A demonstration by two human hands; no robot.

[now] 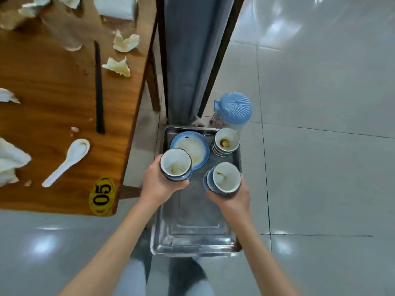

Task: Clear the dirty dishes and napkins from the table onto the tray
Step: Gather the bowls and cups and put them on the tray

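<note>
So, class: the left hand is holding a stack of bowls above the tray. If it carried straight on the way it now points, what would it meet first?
Most likely the blue-rimmed plate lying on the tray: the left hand and its bowl stack point up-frame, and the stack already overlaps the plate's near edge. Height above the plate is unclear from this single view.

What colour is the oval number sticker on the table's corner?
Yellow with black digits "05", seen in the head view.

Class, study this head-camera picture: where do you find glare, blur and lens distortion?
Head view: bright glare patches on the floor tiles and on the metal tray; the far napkins and the table's top-left corner are smeared by blur; wide-angle distortion bends the table edge and splays both forearms outward.
</note>
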